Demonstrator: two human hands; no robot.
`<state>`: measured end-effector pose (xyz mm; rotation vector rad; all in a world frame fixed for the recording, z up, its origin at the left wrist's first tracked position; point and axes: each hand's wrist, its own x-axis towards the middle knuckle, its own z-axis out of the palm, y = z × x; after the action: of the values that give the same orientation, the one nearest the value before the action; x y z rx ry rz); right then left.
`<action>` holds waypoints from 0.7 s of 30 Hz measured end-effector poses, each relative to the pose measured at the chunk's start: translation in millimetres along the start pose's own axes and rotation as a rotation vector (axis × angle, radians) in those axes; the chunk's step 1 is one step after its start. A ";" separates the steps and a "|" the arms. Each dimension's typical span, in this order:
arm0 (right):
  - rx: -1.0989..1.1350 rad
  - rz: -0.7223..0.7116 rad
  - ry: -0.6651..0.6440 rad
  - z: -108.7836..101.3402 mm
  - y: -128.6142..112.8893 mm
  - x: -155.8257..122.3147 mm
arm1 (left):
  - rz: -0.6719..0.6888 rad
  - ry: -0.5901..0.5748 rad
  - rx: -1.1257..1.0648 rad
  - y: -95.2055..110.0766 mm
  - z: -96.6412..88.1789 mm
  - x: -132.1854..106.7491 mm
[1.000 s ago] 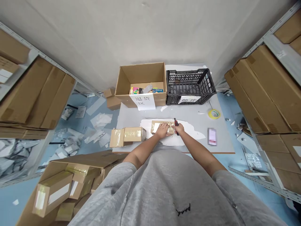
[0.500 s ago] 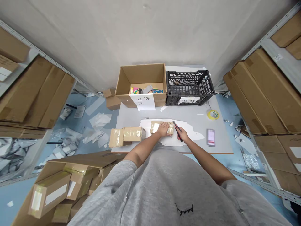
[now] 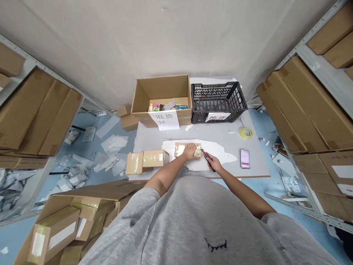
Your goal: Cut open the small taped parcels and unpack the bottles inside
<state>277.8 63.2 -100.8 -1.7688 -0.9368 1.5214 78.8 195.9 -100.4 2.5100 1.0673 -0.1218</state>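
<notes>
A small cardboard box (image 3: 180,149), sealed with shiny tape and bearing a white label, lies on the white sheet in front of me. My left hand (image 3: 189,151) grips it from above, fingers curled over its right half. In my right hand (image 3: 215,163) is a black and red utility knife (image 3: 208,160), its tip against or just beside the box's right end; the blade itself is too small to make out. Left of these, two taped cardboard boxes (image 3: 153,158) rest side by side on the table.
Along the table's back stand an open carton (image 3: 183,117) with books inside and a black plastic crate (image 3: 198,117). A tape roll (image 3: 246,133) and a phone (image 3: 244,158) lie at the right. A large carton of parcels (image 3: 59,232) stands lower left; shelves flank both sides.
The knife tip has come toward me along the box's right end. My left hand keeps its hold on the box. The whole view has shifted slightly.
</notes>
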 end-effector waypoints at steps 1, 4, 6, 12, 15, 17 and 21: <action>-0.001 0.002 0.004 0.8 -0.8 0.5 | 0.007 -0.003 0.004 -0.1 -0.4 0.0; -0.006 0.013 0.021 3.9 -4.8 2.8 | 0.027 -0.011 0.006 -0.7 -0.4 0.4; -0.018 0.024 0.029 5.2 -7.5 3.5 | 0.025 -0.012 -0.007 -0.6 0.6 0.2; -0.011 0.061 0.021 3.3 -13.0 1.9 | 0.013 0.010 -0.062 4.5 2.2 -5.2; -0.016 0.075 0.036 5.1 -14.7 1.1 | 0.006 0.000 -0.085 6.4 -0.2 -7.0; -0.017 0.078 0.049 7.2 -14.2 -0.7 | -0.002 -0.005 -0.096 6.6 -1.8 -7.4; -0.021 0.069 0.051 9.1 -13.1 -4.0 | 0.009 0.001 -0.088 6.3 -1.9 -8.4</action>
<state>266.9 67.3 -89.1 -1.8636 -0.8779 1.5063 77.2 187.1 -94.6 2.4356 1.0390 -0.0697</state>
